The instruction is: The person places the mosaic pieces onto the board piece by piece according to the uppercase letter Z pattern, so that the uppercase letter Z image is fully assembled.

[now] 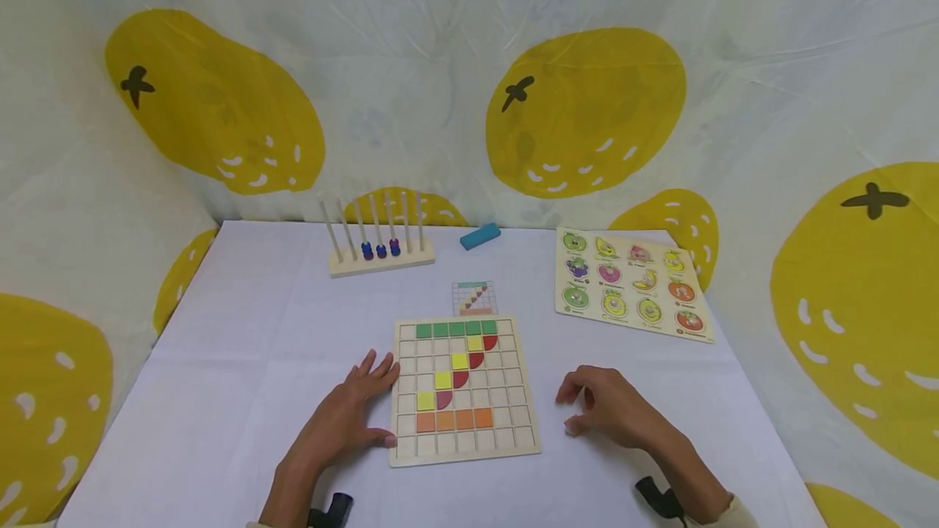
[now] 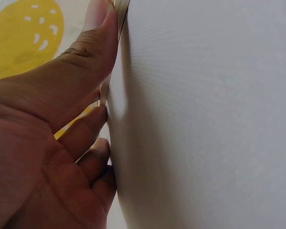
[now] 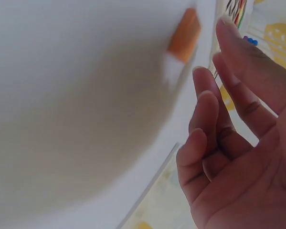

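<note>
A square wooden grid board (image 1: 517, 398) lies on the table in the head view. Green squares (image 1: 456, 329) form its top row, yellow squares (image 1: 443, 380) and red quarter-circles (image 1: 476, 359) a diagonal, and orange squares (image 1: 455, 420) a lower row. At the board's left edge, my left hand (image 1: 345, 414) rests with thumb and fingertips spread along the rim. My right hand (image 1: 612, 407) hovers right of the board, fingers loosely bent around nothing. Past its fingertips, the right wrist view has a blurred orange piece (image 3: 185, 36) against the white cloth; the head view does not show it.
Touching the board's top is a small pattern card (image 1: 474, 298). Behind stand a peg rack (image 1: 381, 263) with dark beads and a blue block (image 1: 480, 236). A fruit puzzle board (image 1: 634, 283) lies at the back right. Patterned fabric (image 1: 411, 104) hangs behind the table.
</note>
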`<state>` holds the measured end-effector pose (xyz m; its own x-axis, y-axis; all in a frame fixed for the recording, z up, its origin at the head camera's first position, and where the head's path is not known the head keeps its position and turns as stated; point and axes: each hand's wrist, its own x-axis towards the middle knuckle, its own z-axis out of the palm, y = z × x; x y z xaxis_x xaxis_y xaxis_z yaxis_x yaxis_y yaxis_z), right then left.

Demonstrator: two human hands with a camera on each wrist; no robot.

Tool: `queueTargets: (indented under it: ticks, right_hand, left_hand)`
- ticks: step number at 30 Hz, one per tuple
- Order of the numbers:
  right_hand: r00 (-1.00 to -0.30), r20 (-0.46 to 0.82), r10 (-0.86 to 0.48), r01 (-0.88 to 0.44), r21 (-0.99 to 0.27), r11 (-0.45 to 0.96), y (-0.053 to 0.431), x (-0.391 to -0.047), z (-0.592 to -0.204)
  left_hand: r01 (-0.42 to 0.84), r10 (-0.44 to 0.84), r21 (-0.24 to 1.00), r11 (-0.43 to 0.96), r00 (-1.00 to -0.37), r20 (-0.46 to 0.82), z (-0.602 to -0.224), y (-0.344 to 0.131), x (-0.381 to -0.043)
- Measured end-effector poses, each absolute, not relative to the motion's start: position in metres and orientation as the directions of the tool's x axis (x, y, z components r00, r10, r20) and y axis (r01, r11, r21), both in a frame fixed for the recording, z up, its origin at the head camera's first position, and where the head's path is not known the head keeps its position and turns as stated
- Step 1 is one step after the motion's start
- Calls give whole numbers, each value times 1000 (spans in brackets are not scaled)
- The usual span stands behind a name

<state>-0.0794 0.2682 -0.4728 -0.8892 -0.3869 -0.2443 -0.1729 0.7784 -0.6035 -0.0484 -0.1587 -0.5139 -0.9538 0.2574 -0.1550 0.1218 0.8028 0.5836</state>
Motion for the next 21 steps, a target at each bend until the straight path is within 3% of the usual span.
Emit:
queueTargets:
  ticks: [11,21]
  right_hand:
    - [-881,-216,-421,-246,-550,798,273,-80,-486]
    - [-896,-212,-389,-214,-561,799,261,-82,-487]
  left_hand:
    - [127,260,583,803,-954,-150,-514,-158,-49]
    - [119,253,580,806,-955,-156,-517,-159,-49]
